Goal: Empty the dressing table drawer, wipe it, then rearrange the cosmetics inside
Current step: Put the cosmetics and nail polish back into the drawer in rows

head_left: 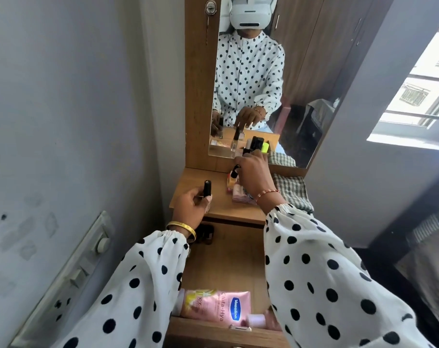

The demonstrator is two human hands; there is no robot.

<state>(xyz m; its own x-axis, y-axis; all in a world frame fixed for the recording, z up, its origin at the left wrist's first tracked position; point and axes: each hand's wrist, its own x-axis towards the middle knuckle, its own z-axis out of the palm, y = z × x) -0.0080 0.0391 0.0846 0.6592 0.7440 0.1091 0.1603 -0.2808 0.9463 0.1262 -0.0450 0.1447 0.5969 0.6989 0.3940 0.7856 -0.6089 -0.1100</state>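
Note:
The wooden drawer (228,262) stands pulled out below me, with a pink Vaseline tube (215,306) and a small pink jar (256,320) lying at its near end. My left hand (190,204) grips a black lipstick tube (207,188) upright over the dressing table top (195,187). My right hand (254,172) reaches over a cluster of cosmetics (238,192) on the top and pinches a small black-capped bottle (234,171). The hand hides much of that cluster.
A mirror (288,71) rises behind the top and reflects me and several bottles. A checked cloth (292,192) lies at the right of the top. A switch panel (72,275) sits on the left wall. A window (419,96) is on the right.

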